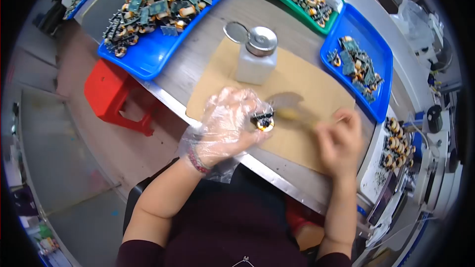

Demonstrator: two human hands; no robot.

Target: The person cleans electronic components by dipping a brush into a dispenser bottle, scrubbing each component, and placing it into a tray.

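Observation:
In a clear plastic glove, my left hand (225,121) pinches a small circuit board with a coil (263,119) above the brown sheet. My bare right hand (340,141) is closed, thumb against fingers, on a thin brush (292,115). Motion smears the brush, and its yellowish end points at the board, close to it; whether they touch I cannot tell. Behind my left hand stands a white bottle (256,66) with a metal top (261,41), its round lid (236,32) flipped back. A brown paper or cardboard sheet (217,76) lies beneath all this.
A blue tray (148,64) heaped with boards sits at the back left. A green tray (292,7) of boards is at the back, and another blue tray (383,69) with fewer boards at right. Loose coils (397,146) lie far right. A red stool (111,89) stands left.

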